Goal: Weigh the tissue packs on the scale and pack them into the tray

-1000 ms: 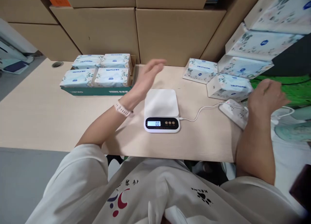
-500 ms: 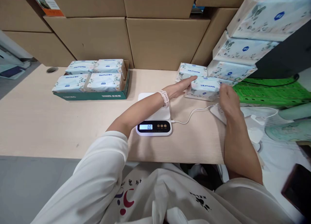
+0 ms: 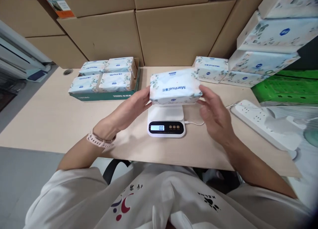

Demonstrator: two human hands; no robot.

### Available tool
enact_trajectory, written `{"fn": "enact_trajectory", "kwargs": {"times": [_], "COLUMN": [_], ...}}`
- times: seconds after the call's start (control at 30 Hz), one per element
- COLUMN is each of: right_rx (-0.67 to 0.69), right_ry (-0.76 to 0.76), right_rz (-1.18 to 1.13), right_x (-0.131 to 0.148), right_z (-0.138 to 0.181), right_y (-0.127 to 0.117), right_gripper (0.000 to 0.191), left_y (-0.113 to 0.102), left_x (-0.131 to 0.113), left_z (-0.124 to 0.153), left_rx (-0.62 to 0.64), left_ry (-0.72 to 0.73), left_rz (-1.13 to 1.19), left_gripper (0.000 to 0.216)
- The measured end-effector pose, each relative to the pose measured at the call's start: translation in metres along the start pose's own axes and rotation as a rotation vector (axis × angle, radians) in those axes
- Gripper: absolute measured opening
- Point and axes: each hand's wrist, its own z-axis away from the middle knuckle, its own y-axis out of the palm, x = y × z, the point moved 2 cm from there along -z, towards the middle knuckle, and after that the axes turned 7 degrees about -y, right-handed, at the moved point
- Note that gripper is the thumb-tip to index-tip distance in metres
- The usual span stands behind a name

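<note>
Between my two hands a pack of tissues (image 3: 176,87) hangs above the white kitchen scale (image 3: 165,114), its printed name upside down to me. My left hand (image 3: 130,111) grips the left end of the pack, and a pink band circles that wrist. At the right end, my right hand (image 3: 215,113) closes on the corner with thumb and fingers. The scale's lit display (image 3: 157,128) reads 0.0, and the pack covers the far part of its plate.
A green tray (image 3: 104,96) with several tissue packs stands at the left. More tissue packs (image 3: 263,61) are stacked at the right beside a green crate (image 3: 285,88). A power strip (image 3: 263,123) lies at the right. Cardboard boxes (image 3: 184,35) line the back.
Both hands have lifted the tissue pack from the group at the right and carried it left, over the scale. The camera view has shifted slightly.
</note>
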Motion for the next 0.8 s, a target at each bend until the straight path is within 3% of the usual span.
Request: {"fn": "enact_trajectory", "kwargs": {"times": [0.13, 0.27, 0.5, 0.63, 0.8], "right_rx": [0.123, 0.114, -0.147, -0.246, -0.291], "right_ry": [0.099, 0.159, 0.142, 0.083, 0.052], "right_rz": [-0.047, -0.042, 0.069, 0.185, 0.29], "right_x": [-0.003, -0.014, -0.039, -0.049, -0.05], "right_z": [0.008, 0.012, 0.015, 0.017, 0.018], "right_y": [0.02, 0.024, 0.02, 0.011, 0.005], "right_gripper": [0.068, 0.063, 0.054, 0.057, 0.059], "left_y": [-0.011, -0.017, -0.039, -0.042, -0.045], "left_x": [0.026, 0.041, 0.077, 0.095, 0.095], "left_z": [0.019, 0.023, 0.003, -0.002, 0.006], "left_rx": [-0.036, -0.066, -0.49, -0.476, -0.388], "left_ry": [-0.033, -0.041, 0.113, 0.133, 0.098], "left_rz": [0.017, -0.005, -0.024, 0.053, 0.069], "left_gripper": [0.055, 0.054, 0.074, 0.082, 0.082]}}
